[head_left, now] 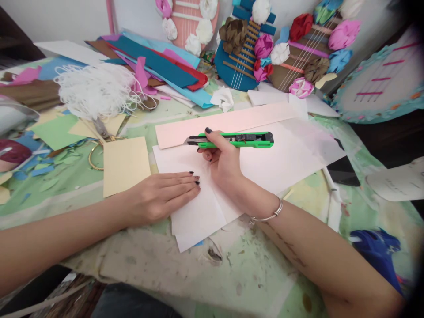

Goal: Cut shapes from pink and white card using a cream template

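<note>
The right forearm (308, 243), nearest the head camera, wears a thin metal bangle (279, 206); the arm is cut off at the bottom. The right hand (227, 163) pinches a green plastic cutter (256, 144) between thumb and curled fingers, its blade overlapping a flat pink strip (225, 121); whether they touch, I cannot tell. The left hand (162, 194) lies flat on smooth white paper (198, 221), fingers together, thumb hidden. Tangled string (96, 90) partly covers the scissors (100, 128). Stained tablecloth (142, 260) leaves room nearer the body.
</note>
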Motion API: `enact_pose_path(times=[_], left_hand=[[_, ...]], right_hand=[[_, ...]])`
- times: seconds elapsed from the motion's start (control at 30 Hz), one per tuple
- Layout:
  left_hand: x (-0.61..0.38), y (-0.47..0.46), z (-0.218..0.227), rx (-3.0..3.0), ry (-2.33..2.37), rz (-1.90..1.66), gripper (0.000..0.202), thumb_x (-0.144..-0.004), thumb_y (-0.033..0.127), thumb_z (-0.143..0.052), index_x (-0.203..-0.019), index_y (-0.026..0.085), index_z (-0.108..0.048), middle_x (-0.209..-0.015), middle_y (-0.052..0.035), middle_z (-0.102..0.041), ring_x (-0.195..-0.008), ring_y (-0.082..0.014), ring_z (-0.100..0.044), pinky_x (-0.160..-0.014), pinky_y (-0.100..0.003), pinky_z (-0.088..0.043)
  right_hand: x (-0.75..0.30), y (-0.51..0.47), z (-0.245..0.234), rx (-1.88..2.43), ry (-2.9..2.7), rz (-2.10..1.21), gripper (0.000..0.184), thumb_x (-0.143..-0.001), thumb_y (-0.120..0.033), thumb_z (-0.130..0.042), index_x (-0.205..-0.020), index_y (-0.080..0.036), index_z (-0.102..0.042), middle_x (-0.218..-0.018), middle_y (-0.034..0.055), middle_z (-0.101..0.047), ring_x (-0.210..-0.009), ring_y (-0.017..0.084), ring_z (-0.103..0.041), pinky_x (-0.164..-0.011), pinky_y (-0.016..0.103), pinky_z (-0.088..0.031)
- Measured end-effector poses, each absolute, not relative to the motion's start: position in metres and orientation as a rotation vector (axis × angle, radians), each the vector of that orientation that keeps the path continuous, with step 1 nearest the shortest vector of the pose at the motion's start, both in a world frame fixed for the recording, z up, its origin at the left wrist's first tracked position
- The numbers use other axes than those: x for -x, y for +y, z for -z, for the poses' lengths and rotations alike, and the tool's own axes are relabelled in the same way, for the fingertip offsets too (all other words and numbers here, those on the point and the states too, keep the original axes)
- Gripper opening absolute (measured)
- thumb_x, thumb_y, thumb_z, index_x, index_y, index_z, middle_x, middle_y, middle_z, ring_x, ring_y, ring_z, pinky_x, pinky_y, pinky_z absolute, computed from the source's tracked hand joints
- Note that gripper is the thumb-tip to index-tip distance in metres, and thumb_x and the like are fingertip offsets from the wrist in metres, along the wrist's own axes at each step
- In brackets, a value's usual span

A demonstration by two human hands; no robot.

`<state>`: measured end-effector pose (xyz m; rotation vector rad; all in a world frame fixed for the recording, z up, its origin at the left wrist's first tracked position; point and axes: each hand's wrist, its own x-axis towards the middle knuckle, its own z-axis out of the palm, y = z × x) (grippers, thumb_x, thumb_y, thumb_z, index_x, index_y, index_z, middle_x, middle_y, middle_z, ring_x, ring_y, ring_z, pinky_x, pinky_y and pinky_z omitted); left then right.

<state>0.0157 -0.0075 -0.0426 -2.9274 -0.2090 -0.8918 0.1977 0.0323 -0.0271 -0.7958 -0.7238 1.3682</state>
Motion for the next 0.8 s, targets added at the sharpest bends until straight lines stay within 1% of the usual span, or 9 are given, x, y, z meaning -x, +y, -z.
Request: enact_pose_path(times=[0.2,0.37,0.5,0.57,0.67,0.8], left_hand=[[-0.015,-0.007,0.043,2.943,-0.179,0.889,0.038,-0.097,0.004,-0.039,-0.133,0.000,-0.053,-0.116,-0.0201,-0.071,-0.133,-0.0274,-0.053,-0.111,-0.046,-0.048],[-0.016,-0.009,0.043,2.954,-0.253,0.849,0.041,-0.100,0.005,-0.036,-0.138,0.006,-0.049,-0.117,-0.0170,-0.072,-0.131,-0.0250,-0.055,-0.111,-0.045,-0.049],[-0.019,-0.008,0.045,2.929,-0.281,0.881,0.039,-0.100,0.005,-0.036,-0.136,0.005,-0.051,-0.117,-0.0181,-0.071,-0.130,-0.0253,-0.056,-0.112,-0.045,-0.048],[-0.022,-0.007,0.046,2.914,-0.292,0.922,0.038,-0.099,0.006,-0.038,-0.135,0.004,-0.052,-0.117,-0.0184,-0.071,-0.129,-0.0252,-0.057,-0.112,-0.045,-0.047],[-0.024,-0.005,0.049,2.909,-0.329,0.951,0.037,-0.100,0.008,-0.039,-0.133,0.007,-0.055,-0.118,-0.0166,-0.071,-0.128,-0.0240,-0.058,-0.112,-0.043,-0.046],[-0.026,-0.004,0.051,2.922,-0.357,0.992,0.036,-0.100,0.010,-0.039,-0.132,0.009,-0.056,-0.117,-0.0144,-0.072,-0.126,-0.0212,-0.060,-0.112,-0.037,-0.046]], right_hand=[[-0.197,0.032,0.027,0.792,-0.708,-1.375,0.021,-0.070,-0.026,-0.075,-0.058,-0.019,-0.060,-0.049,-0.0039,-0.058,-0.044,0.007,-0.049,-0.042,0.022,-0.025],[-0.198,0.033,0.029,0.778,-0.753,-1.382,0.022,-0.073,-0.027,-0.074,-0.058,-0.019,-0.060,-0.049,-0.0044,-0.057,-0.045,0.007,-0.050,-0.043,0.022,-0.025],[-0.198,0.032,0.029,0.785,-0.762,-1.377,0.022,-0.074,-0.028,-0.073,-0.060,-0.019,-0.060,-0.052,-0.0040,-0.058,-0.047,0.007,-0.049,-0.044,0.022,-0.027],[-0.197,0.031,0.026,0.773,-0.719,-1.381,0.021,-0.074,-0.028,-0.073,-0.061,-0.018,-0.061,-0.054,-0.0030,-0.060,-0.048,0.007,-0.048,-0.044,0.022,-0.027],[-0.195,0.027,0.020,0.756,-0.614,-1.419,0.020,-0.072,-0.028,-0.073,-0.060,-0.018,-0.060,-0.055,-0.0024,-0.060,-0.050,0.007,-0.050,-0.043,0.022,-0.027],[-0.193,0.023,0.019,0.774,-0.540,-1.459,0.021,-0.067,-0.028,-0.075,-0.059,-0.019,-0.058,-0.056,-0.0030,-0.059,-0.047,0.007,-0.048,-0.042,0.023,-0.026]])
